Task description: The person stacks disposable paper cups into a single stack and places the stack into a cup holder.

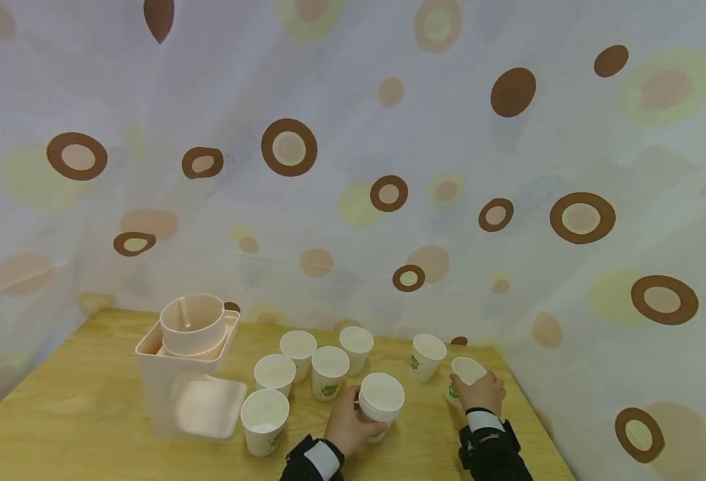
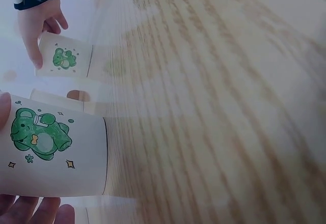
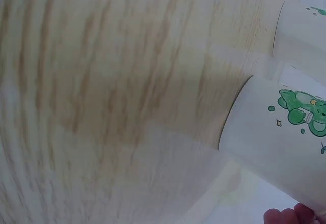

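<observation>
A stack of white paper cups (image 1: 381,394) stands in my left hand (image 1: 348,424), its thumb and fingers curled around the sides. The left wrist view shows the outer cup (image 2: 56,152) with a green bear printed on it. Farther right, my right hand (image 1: 483,393) grips a single paper cup (image 1: 467,369) near its rim. That cup (image 3: 277,132) carries the same bear print in the right wrist view, with fingertips (image 3: 290,216) at its side. Just behind it to the left stands another upright paper cup (image 1: 428,357).
Several upright paper cups, one of them a near cup (image 1: 265,424), stand left of my left hand on the wooden table (image 1: 88,401). A pale plastic container (image 1: 172,394) with a round cup-shaped piece (image 1: 193,327) in its top stands farther left. Patterned cloth (image 1: 328,220) hangs behind.
</observation>
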A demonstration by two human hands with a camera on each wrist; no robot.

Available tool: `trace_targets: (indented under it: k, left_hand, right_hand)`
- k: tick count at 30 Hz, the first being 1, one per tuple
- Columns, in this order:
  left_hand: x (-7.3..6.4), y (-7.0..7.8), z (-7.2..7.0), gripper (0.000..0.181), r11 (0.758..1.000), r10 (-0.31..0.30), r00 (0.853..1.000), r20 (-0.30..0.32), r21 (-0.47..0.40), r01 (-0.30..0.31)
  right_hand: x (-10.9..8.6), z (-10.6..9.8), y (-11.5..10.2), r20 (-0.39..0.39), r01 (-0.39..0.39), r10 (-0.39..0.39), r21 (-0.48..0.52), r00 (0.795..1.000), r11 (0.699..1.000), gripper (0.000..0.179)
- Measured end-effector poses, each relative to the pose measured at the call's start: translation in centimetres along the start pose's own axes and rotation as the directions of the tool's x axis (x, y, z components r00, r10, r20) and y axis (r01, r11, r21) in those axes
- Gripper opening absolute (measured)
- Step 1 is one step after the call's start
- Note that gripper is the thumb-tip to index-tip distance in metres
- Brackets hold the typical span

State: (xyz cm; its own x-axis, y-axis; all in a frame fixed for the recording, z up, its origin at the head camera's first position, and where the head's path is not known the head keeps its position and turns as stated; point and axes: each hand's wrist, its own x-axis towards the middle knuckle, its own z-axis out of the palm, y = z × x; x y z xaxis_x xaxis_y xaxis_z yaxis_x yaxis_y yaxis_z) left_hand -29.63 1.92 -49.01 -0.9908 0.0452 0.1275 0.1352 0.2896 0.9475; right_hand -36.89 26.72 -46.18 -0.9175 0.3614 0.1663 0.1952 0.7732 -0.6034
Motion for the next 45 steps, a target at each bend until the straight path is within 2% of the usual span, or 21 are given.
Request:
trace_targets:
  k: [6,10,15,20,25,33,41,45]
  left_hand:
    - [0.1,0.2,-0.1,0.068,1.000,-0.003,1.000,0.006,-0.005,0.003]
    - [0.1,0.2,-0.2,0.067,1.000,0.014,1.000,-0.003,-0.013,-0.014]
    - [0.1,0.2,-0.1,0.066,0.999,0.044,0.999,-0.016,-0.007,-0.044]
    - [0.0,0.2,-0.2,0.066,0.999,0.054,0.998,-0.012,-0.007,-0.054]
    - [0.0,0.2,-0.3,0.068,0.999,0.040,0.999,-0.008,-0.005,-0.040]
    - [0.0,0.2,-0.2,0.068,0.999,0.034,0.999,-0.002,-0.002,-0.034]
    - [-0.3,0.2,-0.1,0.067,0.999,0.047,0.999,-0.005,-0.003,-0.047]
    - [-0.4,0.3,-0.1,0.066,0.999,0.048,0.999,-0.006,-0.007,-0.048]
  right_hand:
    - [-0.3,0.3,-0.3,-0.012,-0.018,0.019,0.065,1.000,0.998,0.081]
    - [-0.8,0.3,-1.3,-0.044,-0.010,0.017,0.154,0.999,0.988,0.080]
    - [-1.6,-0.1,-2.7,-0.058,0.001,0.019,0.320,0.998,0.947,0.079]
    - [-2.6,-0.4,-3.7,-0.046,0.046,-0.030,0.400,0.998,0.915,0.076]
    - [-3.5,-0.7,-4.9,-0.030,0.096,-0.092,0.436,0.995,0.895,0.074]
    - [-4.7,-1.2,-6.3,-0.036,0.159,-0.158,0.406,0.987,0.900,0.073]
    - [-5.7,-2.1,-7.9,-0.077,0.230,-0.217,0.394,0.973,0.890,0.068]
    - [-6.2,-2.4,-8.6,-0.069,0.242,-0.234,0.387,0.970,0.890,0.070]
